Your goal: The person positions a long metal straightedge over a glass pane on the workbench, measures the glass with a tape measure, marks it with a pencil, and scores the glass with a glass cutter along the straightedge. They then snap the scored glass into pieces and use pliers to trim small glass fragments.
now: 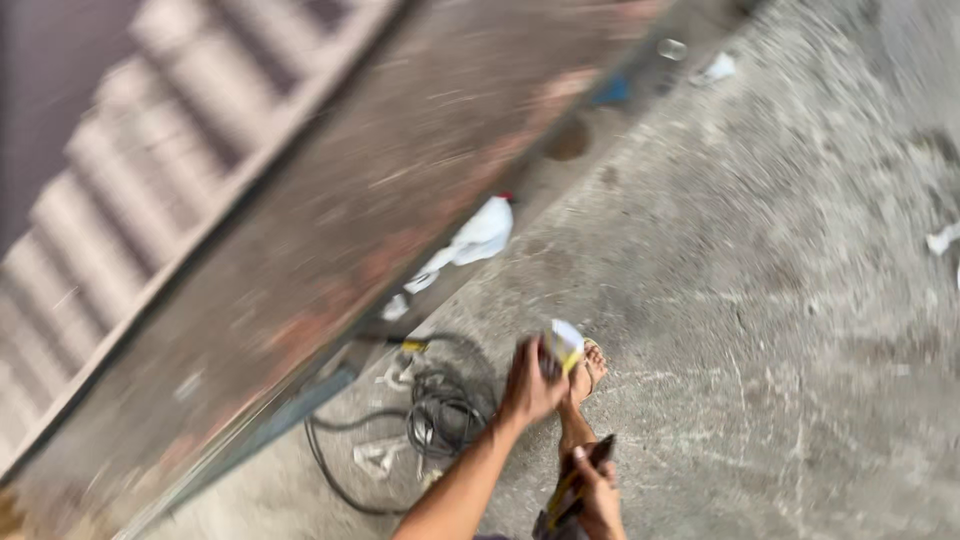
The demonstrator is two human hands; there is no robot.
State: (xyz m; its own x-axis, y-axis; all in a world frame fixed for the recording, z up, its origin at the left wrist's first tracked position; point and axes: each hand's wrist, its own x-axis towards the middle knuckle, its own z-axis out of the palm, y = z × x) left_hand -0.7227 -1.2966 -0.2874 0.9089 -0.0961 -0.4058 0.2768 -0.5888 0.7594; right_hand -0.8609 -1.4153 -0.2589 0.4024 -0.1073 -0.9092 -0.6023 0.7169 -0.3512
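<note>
Head view, blurred: left hand [530, 385] clamped around yellow-white power tool [562, 345], right hand [597, 495] gripping dark handle [580, 480]; best steadied, clear of coiled cable [440, 410].

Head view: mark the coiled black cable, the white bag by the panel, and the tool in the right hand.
Coiled black cable [445, 410], head view: middle of the coil.
White bag [478, 238], head view: its bulging upper part.
Dark tool [580, 478], head view: its body above the right hand [598, 500].

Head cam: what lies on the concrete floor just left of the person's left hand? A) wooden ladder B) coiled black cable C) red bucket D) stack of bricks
B: a coiled black cable lies on the grey concrete floor, beside the left hand.
</note>
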